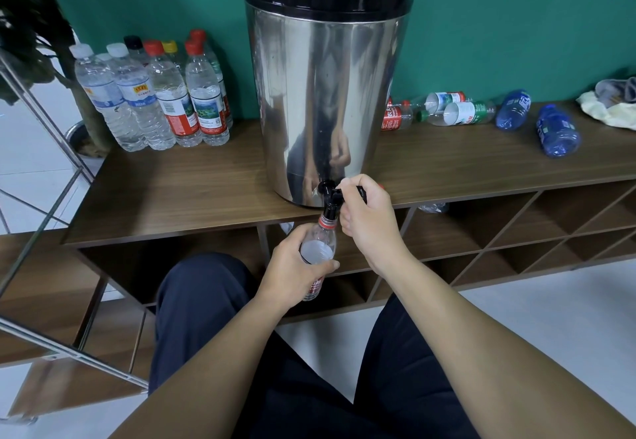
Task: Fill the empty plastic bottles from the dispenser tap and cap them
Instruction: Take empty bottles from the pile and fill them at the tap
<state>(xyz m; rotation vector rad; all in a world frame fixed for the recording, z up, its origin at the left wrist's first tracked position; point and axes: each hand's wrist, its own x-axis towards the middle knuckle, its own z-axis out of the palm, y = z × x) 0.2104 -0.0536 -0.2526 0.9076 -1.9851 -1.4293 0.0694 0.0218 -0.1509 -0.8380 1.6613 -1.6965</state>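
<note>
1. The left hand (295, 266) is wrapped around a clear bottle (318, 251) and holds it up under the tap (331, 197).
2. The bottle's open mouth sits right at the black tap spout. The bottle has a red ring at its neck.
3. The right hand (368, 218) curls around the black tap handle.
4. The tap sticks out low on the big shiny dispenser (323, 94), which stands on the brown shelf top (172, 191).
5. Behind, on the left, capped bottles (155, 94) stand close together.
6. On the right, empty bottles (481, 115) lie on their sides, some of them blue.
</note>
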